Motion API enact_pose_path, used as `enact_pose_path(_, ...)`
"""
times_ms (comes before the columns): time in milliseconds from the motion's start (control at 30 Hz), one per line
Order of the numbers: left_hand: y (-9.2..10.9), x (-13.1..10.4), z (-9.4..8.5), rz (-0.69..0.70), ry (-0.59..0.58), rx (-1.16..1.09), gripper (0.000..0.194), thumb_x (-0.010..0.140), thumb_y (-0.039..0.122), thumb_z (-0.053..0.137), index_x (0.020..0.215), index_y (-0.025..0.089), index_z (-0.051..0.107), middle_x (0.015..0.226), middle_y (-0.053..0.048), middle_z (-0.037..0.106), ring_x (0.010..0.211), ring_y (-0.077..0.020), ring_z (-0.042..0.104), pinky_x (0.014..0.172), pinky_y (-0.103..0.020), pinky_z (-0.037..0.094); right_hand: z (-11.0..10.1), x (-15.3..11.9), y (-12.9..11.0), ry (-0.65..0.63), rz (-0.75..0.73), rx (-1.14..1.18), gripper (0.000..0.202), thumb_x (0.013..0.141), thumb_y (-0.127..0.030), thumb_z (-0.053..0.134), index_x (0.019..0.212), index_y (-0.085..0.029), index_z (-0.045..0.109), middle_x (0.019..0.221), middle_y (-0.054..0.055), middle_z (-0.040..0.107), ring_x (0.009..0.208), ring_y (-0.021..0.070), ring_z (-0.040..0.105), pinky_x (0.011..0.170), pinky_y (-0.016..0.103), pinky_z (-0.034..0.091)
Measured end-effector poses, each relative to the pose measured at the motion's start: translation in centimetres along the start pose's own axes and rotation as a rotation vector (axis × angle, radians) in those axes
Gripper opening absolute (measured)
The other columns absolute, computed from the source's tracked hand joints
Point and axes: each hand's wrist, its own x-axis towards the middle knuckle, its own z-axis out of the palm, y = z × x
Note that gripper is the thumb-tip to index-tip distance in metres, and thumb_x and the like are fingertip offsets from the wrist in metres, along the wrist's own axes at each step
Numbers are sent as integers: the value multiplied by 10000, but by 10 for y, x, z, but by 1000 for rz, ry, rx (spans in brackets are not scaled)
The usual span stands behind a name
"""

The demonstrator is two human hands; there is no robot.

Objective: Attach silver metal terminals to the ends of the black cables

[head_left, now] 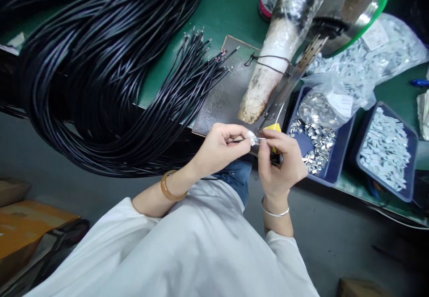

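Note:
My left hand (223, 147) is closed in a pinch around the end of a black cable, which shows only as a short dark piece between the fingers. White wrapping covers a fingertip of that hand. Close beside it, my right hand (281, 161) pinches a small shiny metal piece (260, 139) at the cable's end; its exact kind is too small to tell. Both hands meet at the table edge, just below the tip of a white, plastic-wrapped tube (264, 78). A thin white strand (279, 116) runs down to a yellow block (273, 129) behind my right fingers.
A large bundle of black cables (100, 64) lies to the left, its stripped ends (214, 60) over a grey board (217, 105). At right stand a blue tray (340, 165) of small metal pieces and another tray (410, 172) of pale blue pieces. Plastic bags (365, 60) lie behind.

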Motion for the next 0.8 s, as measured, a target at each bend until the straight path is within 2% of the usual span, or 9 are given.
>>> enact_pose_path(67, -1, -5, 0, 20, -28, 39, 90, 804, 193, 652, 775, 127, 706, 674, -7, 616, 588, -77, 503, 526, -178, 396, 0, 1, 0, -28, 95, 100, 185, 880, -74, 648, 992, -217, 615, 926, 1, 730, 904, 136, 736, 781, 262, 604)
enact_pose_path(167, -2, -11, -1, 74, 7, 83, 79, 822, 208, 674, 828, 131, 691, 732, -21, 648, 630, -84, 546, 575, -180, 443, -1, 0, 2, -38, 168, 214, 162, 895, -88, 636, 972, -229, 611, 876, -17, 701, 852, 136, 729, 760, 285, 608)
enact_pose_path(267, -2, -14, -3, 35, -63, -15, 160, 866, 261, 650, 788, 122, 666, 631, -7, 602, 571, -83, 544, 562, -190, 459, -3, -3, 2, -13, 44, 162, 201, 874, -57, 653, 977, -226, 622, 894, -13, 719, 849, 137, 728, 777, 298, 605)
enact_pose_path(367, 0, -15, -3, 19, -84, -69, 167, 870, 259, 648, 785, 116, 661, 606, 5, 578, 537, -73, 522, 532, -184, 442, -10, -4, -3, 32, -69, -19, 236, 845, -53, 694, 993, -233, 660, 894, -10, 716, 836, 134, 721, 762, 278, 591)
enact_pose_path(467, 1, -17, -2, 63, -50, -21, 141, 859, 227, 649, 773, 116, 662, 622, 12, 566, 550, -65, 496, 531, -181, 414, -16, -4, -9, -23, -63, -128, 238, 843, -95, 720, 1015, -254, 678, 858, -21, 703, 770, 113, 685, 713, 246, 560)
enact_pose_path(600, 0, -18, -1, 103, -59, 42, 132, 847, 220, 643, 770, 115, 670, 658, -4, 603, 597, -82, 521, 577, -196, 433, -13, -4, -13, -136, 18, -57, 114, 891, -116, 652, 932, -219, 625, 831, -14, 681, 811, 121, 664, 758, 263, 548)
enact_pose_path(700, -2, -19, 0, 123, -40, 47, 142, 857, 232, 636, 803, 113, 690, 649, -1, 598, 582, -77, 498, 562, -194, 414, -8, -5, -10, -57, 117, 12, 76, 915, -139, 615, 911, -214, 606, 818, -14, 659, 828, 129, 659, 743, 273, 551)
enact_pose_path(800, -4, -19, 1, 134, -4, 39, 147, 866, 236, 635, 849, 106, 702, 580, 36, 500, 534, -60, 415, 510, -186, 345, -5, -5, -7, 79, 205, 55, 57, 932, -158, 596, 938, -213, 611, 846, -13, 676, 808, 131, 691, 727, 283, 573)
